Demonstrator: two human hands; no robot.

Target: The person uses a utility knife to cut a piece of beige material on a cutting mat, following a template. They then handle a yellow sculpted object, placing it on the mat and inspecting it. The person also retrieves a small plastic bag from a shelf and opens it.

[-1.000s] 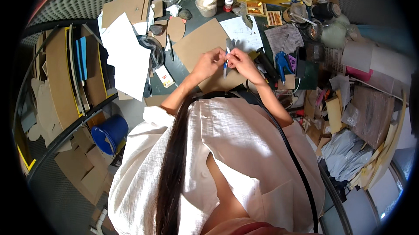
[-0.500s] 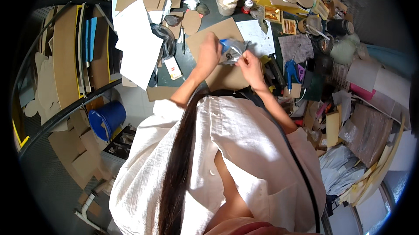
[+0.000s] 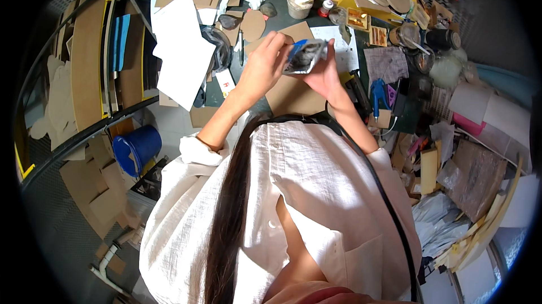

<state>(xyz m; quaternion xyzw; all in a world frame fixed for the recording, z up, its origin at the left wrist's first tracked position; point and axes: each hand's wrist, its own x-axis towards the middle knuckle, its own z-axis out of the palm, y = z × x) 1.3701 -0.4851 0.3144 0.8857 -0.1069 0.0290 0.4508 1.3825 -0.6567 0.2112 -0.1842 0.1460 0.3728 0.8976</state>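
A small plastic pouch point(image 3: 305, 59), blue at one end and clear or silvery elsewhere, is raised above the workbench between my hands. Its near end gapes toward me, with something dark and grey inside that I cannot make out. My left hand point(image 3: 267, 62) grips the pouch's left side, fingers bent against the blue part. On the other side, my right hand point(image 3: 323, 73) holds it from beneath and the right, thumb or finger upright at the edge. Below them lies a brown cardboard sheet point(image 3: 291, 96), with a white printed paper point(image 3: 345, 50) partly under the hands to the right.
White sheets point(image 3: 183, 50) cover the bench's left side, near a pen point(image 3: 241, 48). A tub of pale paste point(image 3: 299, 3) stands behind the hands. A blue glue gun point(image 3: 377, 96) lies at the right, beside jars point(image 3: 407, 34). A blue bucket point(image 3: 137, 150) is at the lower left.
The pouch has been lifted and tilted, so its end now faces me. My right hand has shifted from pinching its corner to supporting it from below and the side.
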